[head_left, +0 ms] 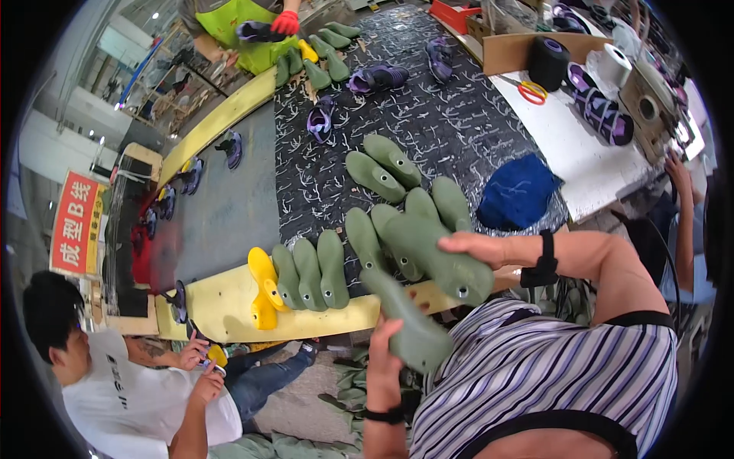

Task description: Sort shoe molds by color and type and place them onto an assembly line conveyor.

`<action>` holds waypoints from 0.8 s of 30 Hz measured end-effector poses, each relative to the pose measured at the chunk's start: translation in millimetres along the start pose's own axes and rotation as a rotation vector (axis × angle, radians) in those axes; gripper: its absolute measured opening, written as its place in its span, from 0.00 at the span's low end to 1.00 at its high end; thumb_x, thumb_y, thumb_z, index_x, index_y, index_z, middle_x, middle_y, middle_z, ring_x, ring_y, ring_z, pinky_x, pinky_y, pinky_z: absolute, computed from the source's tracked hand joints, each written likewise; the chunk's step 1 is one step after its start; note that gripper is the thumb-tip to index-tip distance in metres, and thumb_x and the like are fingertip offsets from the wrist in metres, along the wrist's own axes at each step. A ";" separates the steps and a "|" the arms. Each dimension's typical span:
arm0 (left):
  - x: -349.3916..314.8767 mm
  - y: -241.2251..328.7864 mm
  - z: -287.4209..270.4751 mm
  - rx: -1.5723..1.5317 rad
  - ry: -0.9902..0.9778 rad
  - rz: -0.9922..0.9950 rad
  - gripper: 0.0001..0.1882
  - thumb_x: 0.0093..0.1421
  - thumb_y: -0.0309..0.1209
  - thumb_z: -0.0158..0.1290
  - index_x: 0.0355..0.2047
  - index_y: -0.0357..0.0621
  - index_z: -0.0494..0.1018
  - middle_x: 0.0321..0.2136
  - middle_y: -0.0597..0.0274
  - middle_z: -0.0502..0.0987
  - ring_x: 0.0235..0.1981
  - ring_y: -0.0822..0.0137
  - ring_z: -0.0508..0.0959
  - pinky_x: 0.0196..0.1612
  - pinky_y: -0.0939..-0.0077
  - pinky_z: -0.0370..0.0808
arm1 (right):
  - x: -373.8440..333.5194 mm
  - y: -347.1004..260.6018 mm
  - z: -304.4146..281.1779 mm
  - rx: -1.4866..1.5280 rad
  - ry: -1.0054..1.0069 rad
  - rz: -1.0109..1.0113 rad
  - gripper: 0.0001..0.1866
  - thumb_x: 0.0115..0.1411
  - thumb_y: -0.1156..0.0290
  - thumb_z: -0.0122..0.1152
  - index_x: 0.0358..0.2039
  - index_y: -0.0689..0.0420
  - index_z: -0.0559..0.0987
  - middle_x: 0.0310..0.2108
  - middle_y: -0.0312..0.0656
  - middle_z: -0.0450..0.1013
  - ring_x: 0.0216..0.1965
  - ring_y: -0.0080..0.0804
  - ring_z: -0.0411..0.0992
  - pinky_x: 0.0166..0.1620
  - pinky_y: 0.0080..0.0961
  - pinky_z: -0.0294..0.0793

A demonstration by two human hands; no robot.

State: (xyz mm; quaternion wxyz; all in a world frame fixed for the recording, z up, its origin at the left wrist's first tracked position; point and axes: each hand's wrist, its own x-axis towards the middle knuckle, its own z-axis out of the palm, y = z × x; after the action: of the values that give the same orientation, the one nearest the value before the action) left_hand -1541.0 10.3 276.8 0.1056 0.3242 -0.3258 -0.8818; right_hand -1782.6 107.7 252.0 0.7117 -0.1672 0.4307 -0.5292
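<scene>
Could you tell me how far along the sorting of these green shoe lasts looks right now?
Already lined up on the table: three green lasts beside two yellow ones, with more green lasts behind. In hand: the left hand grips one green last; the right hand holds another. Left: loose lasts lying unaligned farther up.

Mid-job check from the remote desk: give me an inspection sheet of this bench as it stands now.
Surface: dark patterned tabletop with a yellow front edge.
Job's things: left hand grips one green plastic shoe last; right hand grips another green shoe last.
Clutter: row of green lasts, a yellow last, purple sandals, blue cloth, orange-handled scissors, black thread cone.
Grippers: both hands closed on lasts.
Cables: nothing seen.
Surroundings: seated person in white shirt, red-gloved hand opposite.
</scene>
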 end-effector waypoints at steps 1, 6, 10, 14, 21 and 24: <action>22.9 8.6 15.8 0.001 -0.084 -0.023 0.36 0.52 0.34 0.48 0.61 0.42 0.50 0.52 0.51 0.64 0.52 0.51 0.68 0.53 0.57 0.69 | -7.2 -11.1 -12.2 0.073 0.073 -0.016 0.30 0.63 0.48 0.46 0.53 0.63 0.67 0.48 0.46 0.71 0.46 0.35 0.72 0.50 0.34 0.73; 163.3 22.8 85.9 0.194 -0.107 -0.111 0.32 0.51 0.27 0.51 0.57 0.39 0.56 0.47 0.51 0.68 0.48 0.55 0.72 0.48 0.60 0.73 | -17.8 -50.1 -101.3 0.166 0.301 -0.002 0.30 0.64 0.46 0.40 0.54 0.60 0.67 0.46 0.47 0.72 0.43 0.37 0.74 0.48 0.35 0.74; 269.2 19.5 119.7 0.354 -0.117 -0.010 0.33 0.49 0.26 0.53 0.56 0.38 0.54 0.47 0.50 0.67 0.47 0.56 0.72 0.45 0.61 0.74 | 6.2 -72.4 -149.9 0.062 0.410 0.008 0.32 0.64 0.43 0.37 0.51 0.60 0.69 0.43 0.47 0.73 0.41 0.35 0.75 0.46 0.35 0.74; 322.6 7.6 138.2 1.018 0.132 0.202 0.37 0.49 0.30 0.52 0.58 0.34 0.51 0.55 0.37 0.57 0.54 0.45 0.65 0.52 0.59 0.68 | 49.9 -94.7 -237.1 -0.531 0.609 0.003 0.35 0.64 0.43 0.33 0.49 0.65 0.69 0.41 0.57 0.73 0.43 0.48 0.73 0.48 0.39 0.70; 330.9 -13.1 141.9 1.280 0.140 0.221 0.34 0.47 0.27 0.50 0.58 0.35 0.57 0.55 0.26 0.54 0.55 0.35 0.61 0.58 0.62 0.62 | 87.7 -104.5 -233.2 -1.434 0.838 -0.004 0.35 0.63 0.43 0.35 0.39 0.68 0.72 0.35 0.65 0.72 0.41 0.60 0.71 0.45 0.45 0.69; 305.0 -28.6 116.8 1.137 0.155 0.641 0.28 0.47 0.25 0.50 0.51 0.32 0.62 0.47 0.38 0.64 0.50 0.41 0.66 0.53 0.59 0.65 | 81.3 -108.3 -207.8 -1.760 0.716 -0.109 0.31 0.61 0.44 0.42 0.36 0.65 0.74 0.38 0.61 0.72 0.41 0.56 0.72 0.43 0.44 0.71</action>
State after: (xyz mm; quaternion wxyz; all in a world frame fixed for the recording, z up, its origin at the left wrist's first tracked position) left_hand -1849.2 -29.9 172.5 0.1983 0.2790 -0.8129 -0.4712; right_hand -2007.1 38.4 172.6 0.1305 -0.4908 0.8589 -0.0670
